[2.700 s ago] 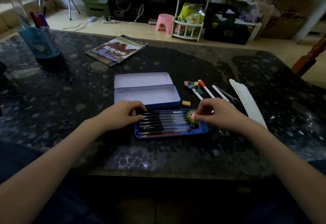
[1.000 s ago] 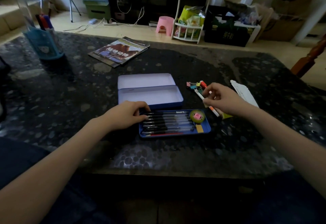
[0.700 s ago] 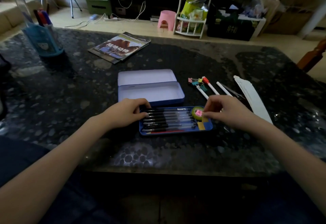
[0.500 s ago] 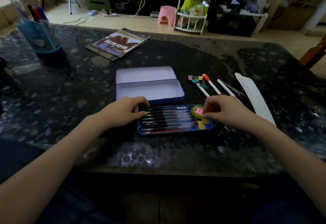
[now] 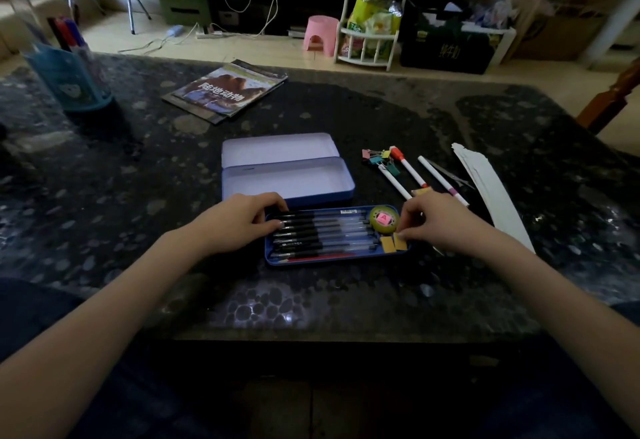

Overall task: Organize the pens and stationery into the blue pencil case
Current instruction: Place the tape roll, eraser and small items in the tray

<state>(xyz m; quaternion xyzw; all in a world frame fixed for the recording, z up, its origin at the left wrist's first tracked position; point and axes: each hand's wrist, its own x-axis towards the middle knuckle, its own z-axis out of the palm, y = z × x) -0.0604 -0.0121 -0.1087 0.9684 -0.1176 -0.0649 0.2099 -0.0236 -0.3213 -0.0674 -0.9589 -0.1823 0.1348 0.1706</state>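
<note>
Blue tray of the pencil case (image 5: 337, 260) sits at the near middle of the dark stone counter (image 5: 104, 196), with a row of black pens (image 5: 322, 232) laid lengthwise in it, a red pencil (image 5: 322, 257) along the near edge and a round green tape roll (image 5: 383, 220) at its right end. Change over the last second: there was one yellow piece below the roll, now there are two yellow erasers (image 5: 393, 243) side by side in the right corner, and the right hand (image 5: 440, 222), which had been out over the loose pens, is back at the tray. Its fingers (image 5: 403, 232) are pinched closed on the outer eraser, pressing it into the corner. Left hand (image 5: 239, 224) lies flat on the tray's left end, fingers curled onto the pen tips, steadying, not gripping anything. Reading: small items nearly packed into this tray; the right corner is now full. Still outside, well right of the tray: coloured binder clips (image 5: 379, 160), three white pens (image 5: 412, 174), another yellow piece (image 5: 422, 191) just beyond the right hand, and a white paper strip (image 5: 491, 193). Something thin and dark lies beside the pens, possibly scissors, cannot tell. Open pale case box with its lid (image 5: 287, 170) stands just behind the tray, empty, likely room for the rest. Farther off: a book (image 5: 225, 92), a blue pen cup (image 5: 71, 75). Nothing blocks the reach to the loose items.
</note>
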